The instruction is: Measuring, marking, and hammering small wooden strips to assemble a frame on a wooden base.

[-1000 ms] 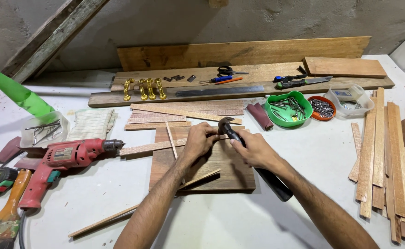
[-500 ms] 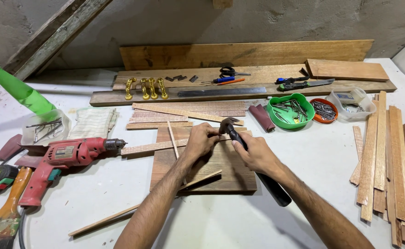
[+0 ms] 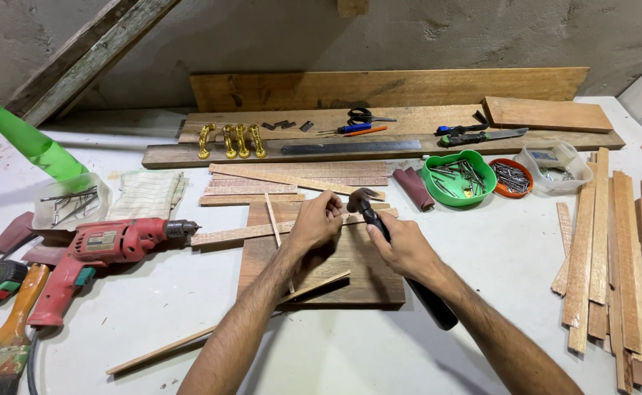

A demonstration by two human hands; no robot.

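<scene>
My right hand (image 3: pixel 403 247) has its fingers wrapped around a hammer (image 3: pixel 398 252). My left hand (image 3: pixel 314 223) pinches the thin wood strip (image 3: pixel 262 232) on the board (image 3: pixel 350 271), left of the hammer head.

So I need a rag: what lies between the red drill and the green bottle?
In the head view, a folded cloth and a clear tub of nails lie between the red drill and green bottle.

Single head-worn view, looking steeply down and forward over the white worktable (image 3: pixel 482 241), close range, facing the wall (image 3: pixel 409 36)
</scene>
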